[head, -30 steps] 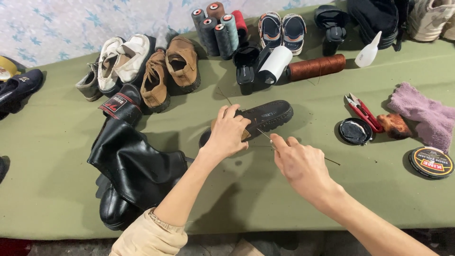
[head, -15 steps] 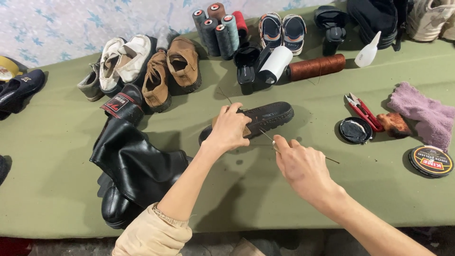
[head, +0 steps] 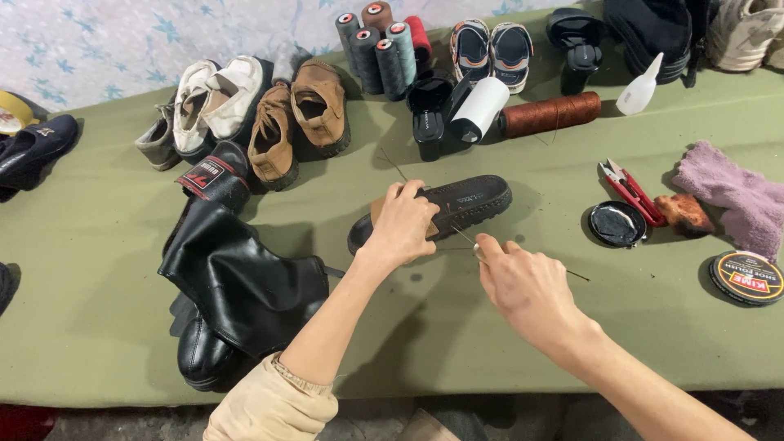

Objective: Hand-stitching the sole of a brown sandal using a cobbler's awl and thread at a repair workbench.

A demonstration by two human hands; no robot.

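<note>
The black shoe lies on the green counter, pressed down by the left hand. The right hand pinches what looks like a needle and thread; pull gently and straight, shoe kept flat.

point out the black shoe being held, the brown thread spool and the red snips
black shoe point(head: 474, 200), head view, on its sole side
brown thread spool point(head: 549, 113), head view, mid wound thread
red snips point(head: 633, 192), head view, on the handle

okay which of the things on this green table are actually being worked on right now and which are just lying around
In hand: black shoe under left hand; needle and thread pinched by right hand.

Lying about: black boots, brown shoes, thread spools, red snips, polish tin.
</note>
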